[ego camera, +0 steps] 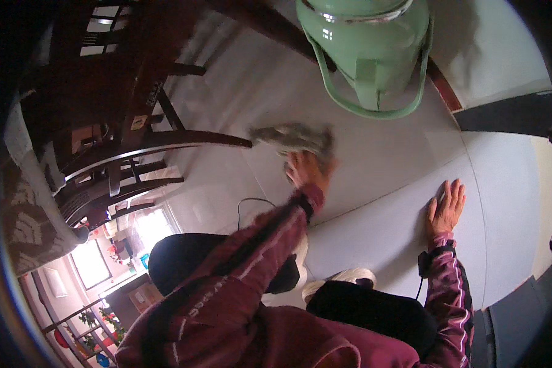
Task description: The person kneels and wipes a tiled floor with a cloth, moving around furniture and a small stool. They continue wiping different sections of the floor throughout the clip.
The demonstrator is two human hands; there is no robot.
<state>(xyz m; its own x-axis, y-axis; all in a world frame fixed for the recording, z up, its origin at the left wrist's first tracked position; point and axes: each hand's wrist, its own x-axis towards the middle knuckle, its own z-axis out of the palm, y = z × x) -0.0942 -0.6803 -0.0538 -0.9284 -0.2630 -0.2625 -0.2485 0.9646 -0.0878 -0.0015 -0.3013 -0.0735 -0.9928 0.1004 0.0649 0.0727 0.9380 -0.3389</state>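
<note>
My left hand (307, 169) is on a crumpled grey-green cloth (299, 136) on the pale tiled floor (372, 156). Both the hand and the cloth are blurred, and the fingers partly cover the cloth's near edge. The curved tip of a dark wooden furniture leg (230, 139) lies just left of the cloth. Out to the right, my right hand (446, 211) rests palm down on the floor with nothing in it, thumb spread from the fingers. Beyond both hands stands a light green pail-like container (370, 41) with a shiny rim and a looped handle.
Dark wooden furniture (119, 92) crowds the left, its legs reaching over the floor. Patterned fabric (37, 216) hangs at the far left. A thin black cable (253, 199) lies near my left forearm. Dark grey panels (510, 317) border the right. My light-coloured shoe (361, 276) is close below.
</note>
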